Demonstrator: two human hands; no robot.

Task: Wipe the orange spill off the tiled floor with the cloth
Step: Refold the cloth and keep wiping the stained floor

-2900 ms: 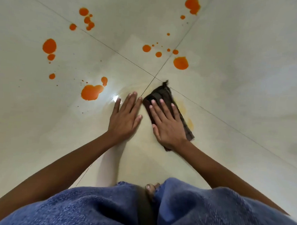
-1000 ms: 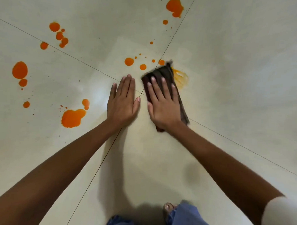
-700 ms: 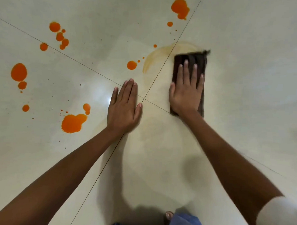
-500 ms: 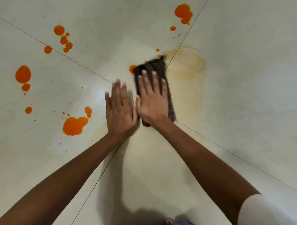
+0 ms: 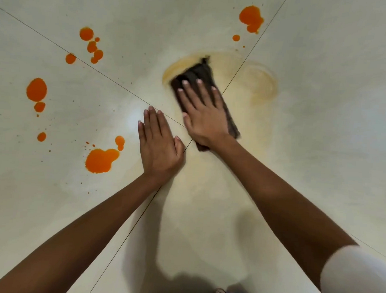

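Head view, looking down at tiled floor

- Right hand: laid flat on the cloth, fingers straight and slightly spread, palm pressing down. No finger curls round the fabric.
- Cloth: dark brown, folded into a long strip, flat on the floor under the right hand. It lies across the grout lines just beyond where they cross. Its far end sticks out past the fingertips and is blurred.
- Left hand: flat on the floor just beside the right hand, fingers straight and close together, holding nothing.
- Spill: a pale orange smear curves round the far end of the cloth, with a faint ring to its right.
- Solid orange patches: a large puddle near the left hand; a blob with smaller drops further left; a cluster of drops at upper left; a blob at the top, beyond the cloth.
- White sleeve on the right upper arm
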